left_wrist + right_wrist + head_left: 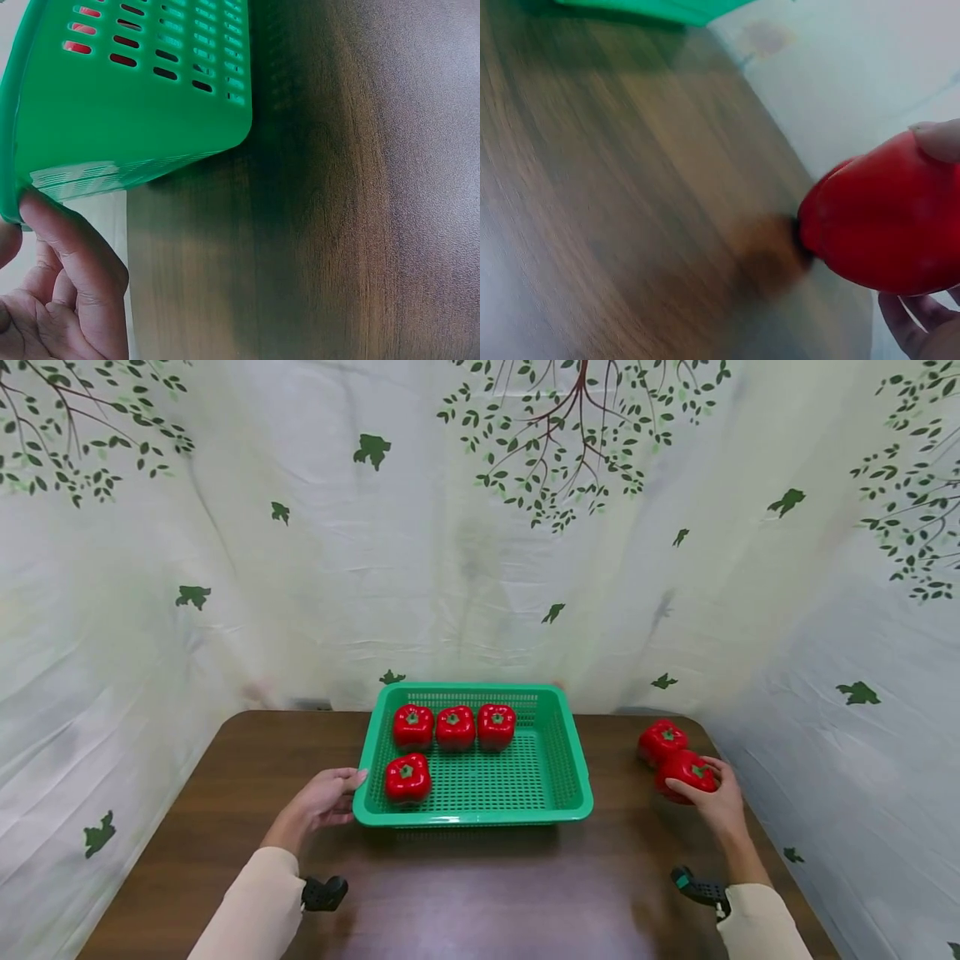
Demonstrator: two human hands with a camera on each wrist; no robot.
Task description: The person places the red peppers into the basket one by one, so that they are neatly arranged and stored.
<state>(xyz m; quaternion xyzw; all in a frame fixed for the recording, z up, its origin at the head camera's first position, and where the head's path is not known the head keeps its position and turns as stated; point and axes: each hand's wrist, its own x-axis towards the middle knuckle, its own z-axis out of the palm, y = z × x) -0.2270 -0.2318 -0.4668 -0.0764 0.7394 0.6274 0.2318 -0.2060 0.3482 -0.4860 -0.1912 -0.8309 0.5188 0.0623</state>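
My left hand [330,797] pinches the left rim of a green plastic basket [480,817], thumb above and fingers below, as the left wrist view also shows. Inside the basket sit several red bell peppers: three in a row at the back, and one red bell pepper [407,778] in front at the left. Over at the table's right side, my right hand [722,797] grips another red bell pepper [684,772] between thumb and fingers. Just behind it is one more red bell pepper [662,741], partly overlapped by the held one.
The brown wooden table [480,893] runs back to a pale curtain [465,568] printed with leaves and branches. This curtain also hangs close along the left and right table edges. Each wrist wears a black strap device [324,894].
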